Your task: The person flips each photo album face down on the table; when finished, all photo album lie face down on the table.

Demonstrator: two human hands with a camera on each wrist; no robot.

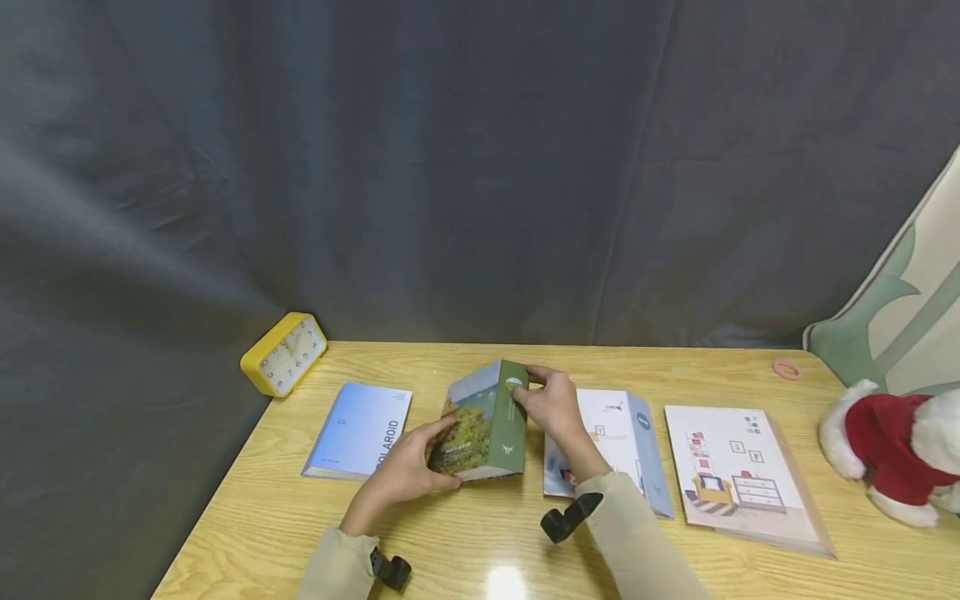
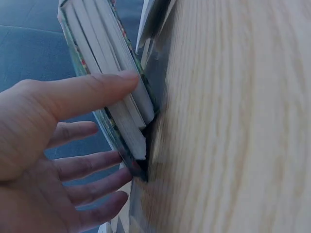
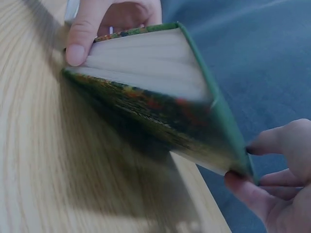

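Note:
A thick green book [image 1: 474, 425] with a landscape photo on its cover stands tilted over the table, its green spine raised toward the right. My left hand [image 1: 408, 468] holds its lower left side, the thumb across the bottom page edges and the fingers along the cover. Those page edges [image 2: 104, 58] fan slightly apart in the left wrist view. At the far end of the spine, my right hand [image 1: 557, 408] pinches the book between thumb and fingers. The right wrist view shows the pinching fingertips [image 3: 241, 187] at the green corner, with the book's underside in shadow.
Left of the hands lies a blue book [image 1: 360, 429], with a yellow clock [image 1: 285, 354] behind it. A white book [image 1: 607, 417] lies partly under the right forearm; another illustrated book [image 1: 742, 475] is farther right. A pink ring [image 1: 786, 369] and a plush toy [image 1: 892, 450] sit at the right.

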